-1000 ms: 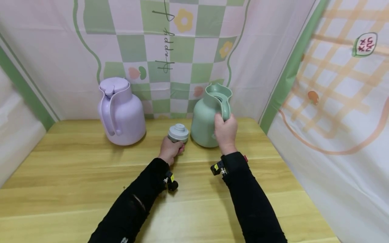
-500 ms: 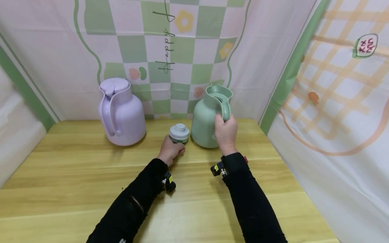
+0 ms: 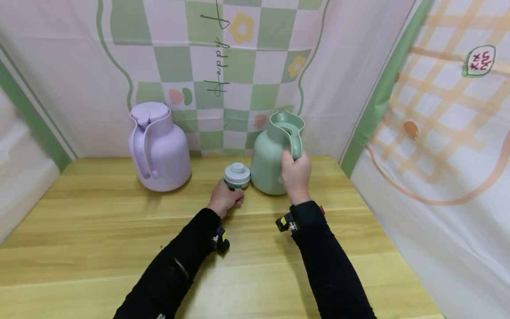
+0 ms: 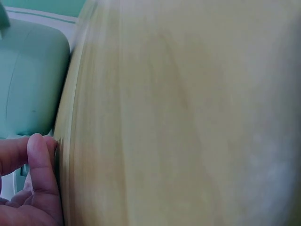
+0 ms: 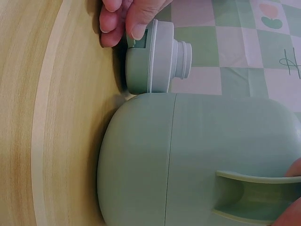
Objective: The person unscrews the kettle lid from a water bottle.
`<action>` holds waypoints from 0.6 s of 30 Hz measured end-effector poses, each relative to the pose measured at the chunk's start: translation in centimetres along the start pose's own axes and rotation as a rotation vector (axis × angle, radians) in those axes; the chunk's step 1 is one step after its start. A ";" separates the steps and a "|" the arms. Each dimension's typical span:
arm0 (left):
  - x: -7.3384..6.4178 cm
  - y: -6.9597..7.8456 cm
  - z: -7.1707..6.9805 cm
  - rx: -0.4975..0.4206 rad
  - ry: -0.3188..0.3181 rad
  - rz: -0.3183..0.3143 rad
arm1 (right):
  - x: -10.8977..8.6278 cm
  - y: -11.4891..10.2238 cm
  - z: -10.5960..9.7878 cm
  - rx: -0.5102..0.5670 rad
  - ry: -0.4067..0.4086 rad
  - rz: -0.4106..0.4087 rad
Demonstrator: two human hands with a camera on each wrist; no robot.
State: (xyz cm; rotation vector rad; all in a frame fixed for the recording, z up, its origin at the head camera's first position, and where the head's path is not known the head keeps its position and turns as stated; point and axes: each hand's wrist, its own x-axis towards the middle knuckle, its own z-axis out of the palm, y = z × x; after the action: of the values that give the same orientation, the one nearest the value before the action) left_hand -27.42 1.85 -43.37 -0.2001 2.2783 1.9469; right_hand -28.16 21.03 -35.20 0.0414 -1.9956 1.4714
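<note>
My right hand [image 3: 296,176] grips the handle of a green thermos jug [image 3: 266,155], which stands upright with its mouth uncovered. To the left of that jug is its green-and-grey lid [image 3: 237,175], upside down with the grey plug upward. My left hand [image 3: 226,197] pinches the tab at the lid's near edge; in the right wrist view the thumb [image 5: 139,26] presses on it. The lid's side lies against or very close to the jug [image 5: 188,141]. Whether the lid bears fully on the table cannot be told. Only the left fingertips [image 4: 36,146] show clearly in the left wrist view.
A lilac thermos jug [image 3: 163,150] with its lid on stands at the back left. Behind the wooden table [image 3: 119,230] hangs a checked cloth [image 3: 235,66], and another patterned cloth [image 3: 446,110] drops along the right side.
My left hand has shifted the lid slightly to the right, closer to the green jug. The right hand keeps its hold on the handle and the jug stays put.
</note>
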 end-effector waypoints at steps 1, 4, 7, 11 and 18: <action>0.0 0.0 0.0 0.010 -0.004 0.001 | 0.0 0.0 0.0 -0.001 0.000 0.000; -0.1 0.1 -0.1 0.027 -0.014 -0.001 | 0.0 0.0 -0.1 0.000 -0.001 -0.002; -0.1 0.1 -0.1 0.032 -0.022 -0.009 | 0.0 -0.1 -0.1 0.005 -0.005 -0.001; -0.1 0.1 -0.2 0.051 -0.029 -0.012 | 0.0 0.0 0.0 0.010 0.003 -0.001; -0.3 0.3 -0.1 0.023 -0.035 -0.029 | 0.0 0.1 0.0 0.007 0.006 -0.003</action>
State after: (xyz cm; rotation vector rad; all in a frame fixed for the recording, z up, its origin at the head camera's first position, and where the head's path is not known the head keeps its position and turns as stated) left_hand -27.14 1.75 -43.04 -0.1943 2.2615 1.8945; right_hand -28.19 21.09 -35.25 0.0429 -1.9845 1.4744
